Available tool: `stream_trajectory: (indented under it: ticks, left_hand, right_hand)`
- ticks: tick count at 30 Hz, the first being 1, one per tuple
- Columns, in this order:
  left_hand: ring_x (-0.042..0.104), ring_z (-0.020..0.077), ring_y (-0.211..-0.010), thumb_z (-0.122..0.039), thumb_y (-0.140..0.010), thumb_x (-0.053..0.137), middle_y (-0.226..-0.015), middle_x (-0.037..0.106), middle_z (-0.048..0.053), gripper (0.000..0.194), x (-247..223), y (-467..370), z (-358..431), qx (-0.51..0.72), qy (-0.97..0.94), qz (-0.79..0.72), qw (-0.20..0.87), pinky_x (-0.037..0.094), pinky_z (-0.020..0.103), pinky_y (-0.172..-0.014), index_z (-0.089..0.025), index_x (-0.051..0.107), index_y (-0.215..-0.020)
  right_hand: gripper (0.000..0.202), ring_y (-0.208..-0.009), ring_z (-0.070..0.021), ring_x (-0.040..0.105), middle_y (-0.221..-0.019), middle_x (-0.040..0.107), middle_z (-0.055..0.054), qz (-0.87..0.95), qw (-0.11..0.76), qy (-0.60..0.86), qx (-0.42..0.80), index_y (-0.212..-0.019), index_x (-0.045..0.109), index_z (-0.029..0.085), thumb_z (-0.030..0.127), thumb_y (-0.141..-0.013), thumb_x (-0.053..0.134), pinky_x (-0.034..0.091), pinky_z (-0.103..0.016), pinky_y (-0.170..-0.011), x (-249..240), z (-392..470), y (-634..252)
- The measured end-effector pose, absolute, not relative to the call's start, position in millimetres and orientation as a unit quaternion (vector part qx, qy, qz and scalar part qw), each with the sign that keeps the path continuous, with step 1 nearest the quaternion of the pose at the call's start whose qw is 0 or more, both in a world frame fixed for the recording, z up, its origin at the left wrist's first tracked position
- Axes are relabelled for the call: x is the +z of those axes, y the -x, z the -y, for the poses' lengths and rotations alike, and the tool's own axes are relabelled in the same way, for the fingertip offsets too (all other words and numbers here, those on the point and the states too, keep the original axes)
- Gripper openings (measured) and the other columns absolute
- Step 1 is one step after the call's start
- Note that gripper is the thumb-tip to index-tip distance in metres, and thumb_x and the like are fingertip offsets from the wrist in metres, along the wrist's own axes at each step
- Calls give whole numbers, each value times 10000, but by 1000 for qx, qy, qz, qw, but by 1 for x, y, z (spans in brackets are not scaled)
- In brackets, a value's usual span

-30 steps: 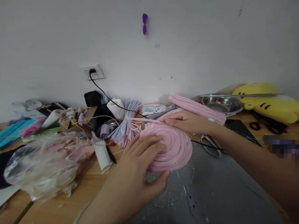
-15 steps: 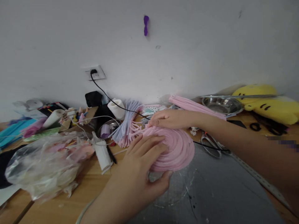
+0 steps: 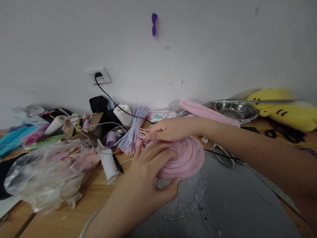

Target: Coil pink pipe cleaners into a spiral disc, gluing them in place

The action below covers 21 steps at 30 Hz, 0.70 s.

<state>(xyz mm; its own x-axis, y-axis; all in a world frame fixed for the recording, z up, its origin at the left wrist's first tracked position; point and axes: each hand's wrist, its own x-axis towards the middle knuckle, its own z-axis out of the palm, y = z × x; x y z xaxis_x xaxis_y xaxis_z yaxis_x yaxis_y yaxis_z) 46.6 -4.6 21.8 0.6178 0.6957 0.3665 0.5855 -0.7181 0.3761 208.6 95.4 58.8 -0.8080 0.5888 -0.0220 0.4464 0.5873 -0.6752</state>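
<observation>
A pink coil of pipe cleaners [image 3: 190,158], wound in a flat spiral, is held slightly raised and tilted above the grey board [image 3: 223,198]. My left hand [image 3: 151,168] grips it from the near left, its fingers spread over the top and its thumb at the lower edge. Across the coil's far left edge reaches my right hand [image 3: 165,129], fingers curled and pressed against the rim. Its fingertips are partly hidden, and both hands cover the coil's left side. Behind them lies a bundle of lavender and pink pipe cleaners [image 3: 136,129].
Scissors [image 3: 224,155] and a metal ruler [image 3: 272,188] lie at the right. A pink pipe-cleaner bundle [image 3: 210,114], a steel bowl [image 3: 235,111] and yellow plush toys [image 3: 284,112] line the wall. Plastic bags [image 3: 49,175] spread at the left. A black cable [image 3: 119,106] runs from the socket behind my hands.
My right hand has slid left along the coil's far rim, closer to my left fingertips. The coil has shifted slightly left and tilted a little more.
</observation>
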Motion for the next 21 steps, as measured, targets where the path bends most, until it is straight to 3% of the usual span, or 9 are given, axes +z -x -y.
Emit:
stream_trajectory:
  ticks: [4, 11, 17, 21]
  left_hand:
    - [518, 257, -1205, -172, -746, 592, -1250, 586, 60, 399, 22, -48, 4, 255, -898, -347, 95, 302, 565, -1111, -251, 521, -1131]
    - [543, 236, -1135, -183, -740, 623, -1181, 596, 50, 368, 24, -49, 0, 259, -898, -342, 99, 443, 434, -1013, -235, 535, -1094]
    - [561, 222, -1115, -156, -741, 613, -1175, 599, 53, 343, 26, -49, 2, 267, -898, -333, 103, 487, 365, -962, -227, 541, -1068]
    - [524, 215, -1194, -171, -780, 600, -1252, 572, 62, 379, 25, -47, 0, 264, -897, -338, 113, 448, 379, -1028, -222, 523, -1148]
  right_hand:
    - [583, -948, -169, 640, -984, 733, -74, 889, 80, 258, 369, -962, 712, 138, 543, -973, 292, 441, -267, -906, 59, -95, -206]
    - [748, -914, -177, 620, -929, 729, -56, 868, 61, 288, 400, -961, 702, 144, 696, -909, 200, 433, -309, -903, 61, -91, -201]
    - [690, -955, -197, 610, -1086, 687, -70, 872, 65, 308, 375, -1045, 644, 168, 700, -904, 228, 434, -300, -867, 68, -85, -204]
    - [542, -1002, -203, 605, -1201, 648, -46, 848, 196, 406, 280, -1182, 563, 226, 606, -950, 253, 436, -314, -850, 70, -65, -231]
